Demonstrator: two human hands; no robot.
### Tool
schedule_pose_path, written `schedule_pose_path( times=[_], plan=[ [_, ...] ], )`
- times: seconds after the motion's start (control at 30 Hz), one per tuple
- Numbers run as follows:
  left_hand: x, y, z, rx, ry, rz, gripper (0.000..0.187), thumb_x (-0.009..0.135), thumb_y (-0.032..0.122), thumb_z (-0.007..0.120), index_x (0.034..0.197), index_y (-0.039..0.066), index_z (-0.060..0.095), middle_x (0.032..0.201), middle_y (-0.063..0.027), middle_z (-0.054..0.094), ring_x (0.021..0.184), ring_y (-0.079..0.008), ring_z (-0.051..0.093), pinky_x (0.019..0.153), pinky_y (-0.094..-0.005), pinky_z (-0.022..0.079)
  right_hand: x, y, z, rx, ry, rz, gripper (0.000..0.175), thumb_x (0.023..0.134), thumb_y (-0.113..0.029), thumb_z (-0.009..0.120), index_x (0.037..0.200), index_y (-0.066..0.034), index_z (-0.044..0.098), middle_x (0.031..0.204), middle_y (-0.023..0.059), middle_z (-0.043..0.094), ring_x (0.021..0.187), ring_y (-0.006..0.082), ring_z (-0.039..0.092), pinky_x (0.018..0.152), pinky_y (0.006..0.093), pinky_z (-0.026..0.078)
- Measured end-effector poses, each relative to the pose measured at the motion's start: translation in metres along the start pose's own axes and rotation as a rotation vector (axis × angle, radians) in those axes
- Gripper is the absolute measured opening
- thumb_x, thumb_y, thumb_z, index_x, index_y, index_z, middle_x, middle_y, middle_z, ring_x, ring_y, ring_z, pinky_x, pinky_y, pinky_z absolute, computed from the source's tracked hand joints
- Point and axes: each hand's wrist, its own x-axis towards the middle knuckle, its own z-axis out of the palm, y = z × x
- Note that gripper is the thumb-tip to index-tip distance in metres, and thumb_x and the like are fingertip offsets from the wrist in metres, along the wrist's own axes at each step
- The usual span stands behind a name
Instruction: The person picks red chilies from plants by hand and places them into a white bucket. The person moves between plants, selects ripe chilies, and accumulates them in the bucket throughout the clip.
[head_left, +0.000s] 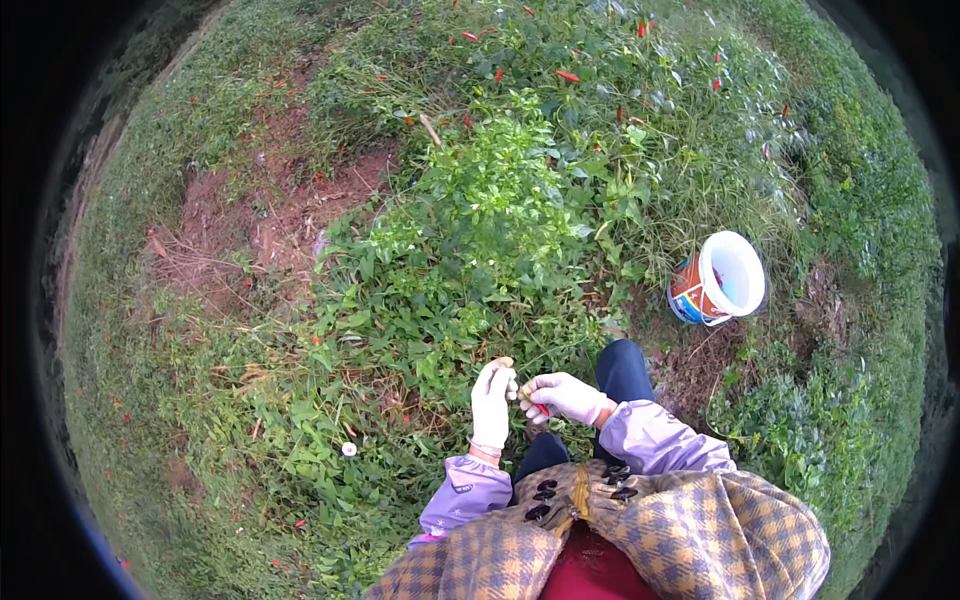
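Note:
Both hands wear whitish gloves and are close together in front of the lap, above low green plants. My left hand (492, 405) points up and away, its fingers curled near the tips; whether anything is between them cannot be told. Just to its right, my right hand (562, 397) is bent inward with a red chili pepper (541, 409) at its curled fingers. Beyond the hands grows a leafy chili plant (495, 202). A white plastic bucket (737, 274) with a coloured printed side stands tilted to the right, with something red inside.
Dense plants with scattered red chili peppers (568, 76) surround me. Bare reddish soil (277, 225) shows at the left. A small white round object (349, 449) lies among leaves to the left of my left hand. My knee (625, 367) is between the right hand and the bucket.

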Motion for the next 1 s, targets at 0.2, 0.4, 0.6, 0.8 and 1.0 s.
schedule_pose_path(
  times=[0.2, 0.4, 0.6, 0.8, 1.0],
  plan=[
    [0.016, 0.001, 0.006, -0.6, -0.348, -0.033, 0.041, 0.083, -0.003, 0.053, 0.124, -0.001, 0.047, 0.108, -0.0101, 0.054, 0.096, -0.0237, 0.051, 0.084, -0.035, 0.045, -0.012, -0.007, -0.004, 0.32, -0.009, -0.115, 0.018, 0.091, -0.014, 0.046, 0.099, -0.004, 0.059, 0.091, 0.006, 0.064, 0.072, 0.0136, 0.06, 0.066, 0.031, 0.055],
    [0.032, 0.032, 0.044, -0.603, -0.356, -0.077, 0.051, 0.088, -0.006, 0.044, 0.138, 0.001, 0.035, 0.14, -0.0149, 0.041, 0.132, -0.0296, 0.038, 0.111, -0.0434, 0.033, -0.027, -0.044, -0.014, 0.318, 0.11, -0.255, 0.024, 0.094, -0.024, 0.048, 0.103, -0.007, 0.061, 0.09, 0.0004, 0.063, 0.072, 0.0093, 0.058, 0.067, 0.0275, 0.053],
    [0.041, 0.023, 0.089, -0.295, -0.397, -0.075, 0.048, 0.091, -0.001, 0.04, 0.139, -0.002, 0.033, 0.141, -0.0164, 0.04, 0.132, -0.028, 0.039, 0.109, -0.0354, 0.034, -0.046, -0.064, -0.026, 0.068, 0.269, -0.312, 0.025, 0.094, -0.029, 0.054, 0.099, -0.0059, 0.061, 0.084, -0.0015, 0.062, 0.064, 0.0054, 0.055, 0.058, 0.0207, 0.049],
    [0.048, 0.005, 0.131, 0.189, -0.443, -0.082, 0.04, 0.093, 0.004, 0.042, 0.132, -0.003, 0.041, 0.129, -0.0141, 0.051, 0.121, -0.0217, 0.049, 0.102, -0.0321, 0.038, -0.049, -0.053, -0.074, 0.197, 0.291, -0.235, 0.017, 0.092, -0.024, 0.057, 0.09, -0.0076, 0.059, 0.077, -0.003, 0.059, 0.058, 0.0043, 0.049, 0.049, 0.0188, 0.042],
    [0.082, -0.022, 0.154, 0.11, -0.29, -0.278, 0.032, 0.09, 0.004, 0.054, 0.121, -0.001, 0.051, 0.112, -0.0089, 0.059, 0.104, -0.016, 0.059, 0.088, -0.0251, 0.046, -0.081, -0.056, -0.138, 0.427, 0.335, -0.166, 0.019, 0.096, -0.02, 0.048, 0.097, -0.0043, 0.059, 0.076, -0.0019, 0.057, 0.054, 0.0051, 0.045, 0.045, 0.0209, 0.038]
  ],
)
